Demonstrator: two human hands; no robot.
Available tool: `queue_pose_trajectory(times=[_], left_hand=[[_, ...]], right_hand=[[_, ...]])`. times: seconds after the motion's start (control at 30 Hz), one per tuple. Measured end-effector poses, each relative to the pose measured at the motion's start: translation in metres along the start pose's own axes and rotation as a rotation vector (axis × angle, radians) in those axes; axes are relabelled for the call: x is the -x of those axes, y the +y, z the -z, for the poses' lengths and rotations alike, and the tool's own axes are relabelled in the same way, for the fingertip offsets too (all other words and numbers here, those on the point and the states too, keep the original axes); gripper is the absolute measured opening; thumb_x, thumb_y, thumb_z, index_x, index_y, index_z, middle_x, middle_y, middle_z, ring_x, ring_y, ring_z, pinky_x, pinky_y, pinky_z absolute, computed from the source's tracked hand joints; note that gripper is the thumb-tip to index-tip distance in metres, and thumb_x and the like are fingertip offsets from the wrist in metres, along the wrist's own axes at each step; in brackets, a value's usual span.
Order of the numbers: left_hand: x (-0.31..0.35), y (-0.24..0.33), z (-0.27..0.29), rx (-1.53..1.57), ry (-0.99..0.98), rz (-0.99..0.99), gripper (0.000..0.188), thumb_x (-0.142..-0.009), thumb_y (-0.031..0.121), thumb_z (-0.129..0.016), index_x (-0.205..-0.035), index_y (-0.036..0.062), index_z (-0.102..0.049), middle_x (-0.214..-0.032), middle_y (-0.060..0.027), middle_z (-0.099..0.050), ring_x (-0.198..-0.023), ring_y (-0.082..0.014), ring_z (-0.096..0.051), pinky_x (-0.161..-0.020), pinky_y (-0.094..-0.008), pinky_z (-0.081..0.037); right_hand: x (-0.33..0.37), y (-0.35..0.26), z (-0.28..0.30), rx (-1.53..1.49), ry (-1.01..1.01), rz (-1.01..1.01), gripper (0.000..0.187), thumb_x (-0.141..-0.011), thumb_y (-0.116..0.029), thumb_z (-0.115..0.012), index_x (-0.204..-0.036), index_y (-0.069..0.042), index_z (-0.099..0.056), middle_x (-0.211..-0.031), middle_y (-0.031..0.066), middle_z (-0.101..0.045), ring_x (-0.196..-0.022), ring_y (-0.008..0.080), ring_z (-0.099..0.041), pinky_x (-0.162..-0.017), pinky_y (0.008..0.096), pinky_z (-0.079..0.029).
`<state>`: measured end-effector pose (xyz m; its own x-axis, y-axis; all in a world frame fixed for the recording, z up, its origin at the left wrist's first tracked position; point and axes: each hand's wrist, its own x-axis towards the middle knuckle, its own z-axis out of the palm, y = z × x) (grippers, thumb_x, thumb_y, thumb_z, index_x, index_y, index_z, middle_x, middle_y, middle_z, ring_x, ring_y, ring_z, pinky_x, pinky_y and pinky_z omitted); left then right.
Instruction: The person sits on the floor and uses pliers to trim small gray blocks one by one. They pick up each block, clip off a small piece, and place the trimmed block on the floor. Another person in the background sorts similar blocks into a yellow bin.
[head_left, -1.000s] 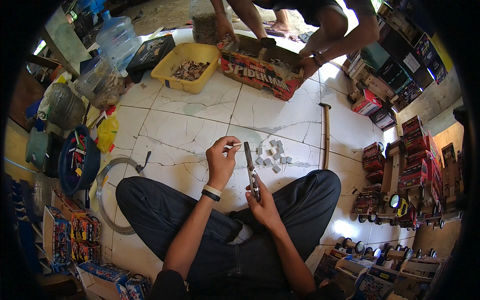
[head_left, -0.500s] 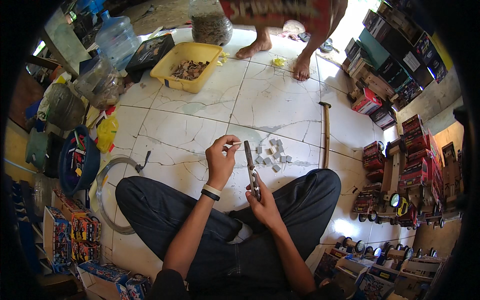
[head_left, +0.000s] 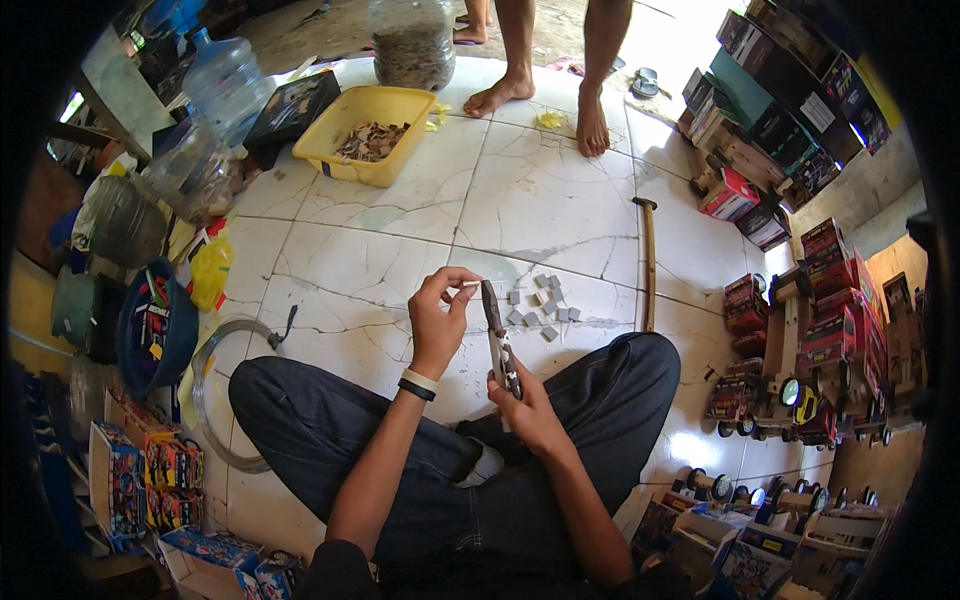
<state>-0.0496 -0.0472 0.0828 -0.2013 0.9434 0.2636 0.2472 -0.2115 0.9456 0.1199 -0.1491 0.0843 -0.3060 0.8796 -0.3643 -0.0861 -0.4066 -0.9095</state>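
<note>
My right hand (head_left: 522, 402), closed, grips a long dark pliers-like tool (head_left: 492, 310) by its worn, white-patched handles, just above my lap. The tool stands nearly upright with its dark head at the top. My left hand (head_left: 438, 325) pinches a small, thin, pale piece (head_left: 470, 284) between thumb and fingertips. One end of that piece is close to the tool's head; whether they touch I cannot tell. Several small grey square pieces (head_left: 536, 303) lie scattered on the tiled floor just beyond the tool.
A hammer (head_left: 648, 265) lies on the right. Far left stands a yellow tub (head_left: 322, 168) of small scraps. A wire coil (head_left: 205, 400) and blue basin (head_left: 135, 340) are at my left. Wheeled wooden toys (head_left: 795, 350) crowd the right. Another person's bare feet (head_left: 592, 122) stand ahead.
The red panel in front of the standing person has gone out of view, and a further person's foot now shows behind. My hands keep nearly the same place; the tool has turned slightly.
</note>
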Motion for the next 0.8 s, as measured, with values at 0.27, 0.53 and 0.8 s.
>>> queue_pose_trajectory(times=[0.27, 0.53, 0.8], left_hand=[[0.011, -0.003, -0.009, 0.147, 0.107, 0.039, 0.013, -0.094, -0.002, -0.071, -0.105, -0.0045, -0.076, -0.095, -0.0083, -0.079, -0.084, -0.0097, -0.072, -0.077, -0.0234, -0.058], [0.005, -0.001, -0.007, 0.158, 0.097, 0.099, 0.015, -0.095, -0.002, -0.069, -0.108, -0.0067, -0.074, -0.094, -0.0104, -0.078, -0.085, -0.0129, -0.074, -0.079, -0.0254, -0.06], [-0.012, 0.011, 0.032, 0.346, -0.004, 0.299, 0.032, -0.098, 0.012, -0.07, -0.119, -0.0126, -0.068, -0.099, -0.0196, -0.075, -0.091, -0.0238, -0.076, -0.084, -0.0336, -0.064]], right_hand=[[0.007, -0.008, -0.026, 0.86, 0.295, 0.223, 0.079, -0.09, 0.005, -0.058, -0.161, -0.005, -0.026, -0.105, 0.0235, -0.057, -0.09, 0.043, -0.061, -0.079, 0.0502, -0.05], [-0.003, 0.008, -0.01, 0.663, 0.229, 0.394, 0.079, -0.093, 0.004, -0.06, -0.163, -0.006, -0.024, -0.103, 0.0202, -0.053, -0.084, 0.0365, -0.057, -0.076, 0.0451, -0.049], [0.0, -0.003, 0.006, 0.507, 0.166, 0.416, 0.073, -0.098, 0.001, -0.059, -0.163, -0.009, -0.028, -0.111, 0.0124, -0.056, -0.094, 0.0221, -0.054, -0.088, 0.0317, -0.046]])
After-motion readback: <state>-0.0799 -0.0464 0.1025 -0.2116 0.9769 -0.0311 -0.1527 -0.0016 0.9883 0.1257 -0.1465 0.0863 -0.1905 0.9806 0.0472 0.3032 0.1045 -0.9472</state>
